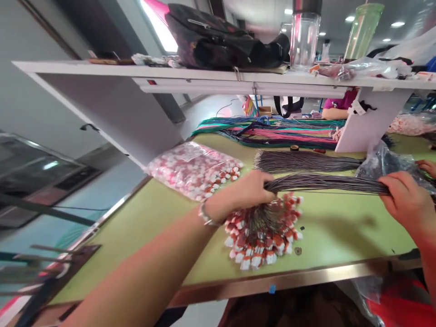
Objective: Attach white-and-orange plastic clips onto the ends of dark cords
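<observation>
A bundle of thin dark wires (327,182) is stretched sideways above the green table, one end in each hand. My left hand (255,188) is closed round its left end, where the wires bend down. Below that hand, many white and reddish-brown connectors (260,254) fan out at the wire ends, close to the table's front edge. My right hand (407,200) is closed round the bundle's right part; the tips there are hidden by the hand. Behind lies a second bundle of dark wires (306,161), flat on the table.
A clear bag of white and reddish connectors (194,170) lies at the left. Coloured wires (272,131) run along the back, beneath a white shelf (211,74) carrying a black bag (225,43) and bottles. A crumpled plastic bag (388,161) and another person's hand (427,168) are at right.
</observation>
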Available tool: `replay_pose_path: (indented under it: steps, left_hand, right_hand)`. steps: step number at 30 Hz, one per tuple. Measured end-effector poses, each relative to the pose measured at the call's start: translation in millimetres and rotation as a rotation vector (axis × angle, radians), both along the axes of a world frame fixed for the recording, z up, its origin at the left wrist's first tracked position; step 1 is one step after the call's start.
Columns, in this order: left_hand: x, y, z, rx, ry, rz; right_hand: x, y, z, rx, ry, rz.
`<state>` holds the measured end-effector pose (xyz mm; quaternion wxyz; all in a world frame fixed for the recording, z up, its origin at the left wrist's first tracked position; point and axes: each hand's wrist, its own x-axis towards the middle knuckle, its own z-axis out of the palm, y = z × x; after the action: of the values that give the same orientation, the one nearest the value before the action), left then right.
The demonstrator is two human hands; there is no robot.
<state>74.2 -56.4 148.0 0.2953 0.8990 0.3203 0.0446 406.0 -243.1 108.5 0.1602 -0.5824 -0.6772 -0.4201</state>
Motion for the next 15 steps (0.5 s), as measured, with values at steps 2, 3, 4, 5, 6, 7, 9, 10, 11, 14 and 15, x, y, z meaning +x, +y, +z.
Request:
replay_pose_path:
  steps: [2,3,4,5,6,7,9,10,11,14,15]
  left_hand:
    - [-22.7,-3.3,4.1,0.054,0.065,0.127]
    - [-31.4,-5.8,7.0,0.096,0.104,0.18]
    - [-38.5,-8.0,9.4,0.145,0.133,0.222]
    - [-44.0,-9.7,10.5,0.202,0.14,0.246]
    - [-47.9,-10.5,9.6,0.261,0.124,0.252]
    - [-50.4,-10.2,6.4,0.302,0.094,0.238]
    - [-51.8,-6.3,-7.0,0.279,0.029,0.187]
    - [-51.2,-2.9,-16.1,0.187,0.016,0.156]
    - [-50.2,1.3,-25.7,0.061,0.005,0.137]
    - [-47.2,16.3,-51.1,-0.251,-0.098,0.087]
    - [-46.7,21.3,-57.1,-0.298,-0.143,0.081]
  right_hand:
    - [-4.8,6.4,2.1,-0.02,0.029,0.01]
    - [-4.3,10.1,3.1,-0.026,0.057,0.01]
    - [-2.0,14.8,3.0,-0.033,0.093,0.008]
    - [1.6,20.9,0.9,-0.052,0.14,0.011]
    - [6.2,28.9,-3.8,-0.102,0.197,0.019]
    - [11.0,38.7,-11.4,-0.195,0.27,0.04]
    - [19.7,62.3,-33.6,-0.497,0.444,0.108]
    - [23.3,74.5,-46.4,-0.583,0.52,0.113]
    - [26.6,85.9,-58.3,-0.636,0.581,0.099]
    - [36.0,110.8,-74.8,-0.864,0.723,0.063]
    - [39.0,117.2,-71.2,-0.929,0.769,0.07]
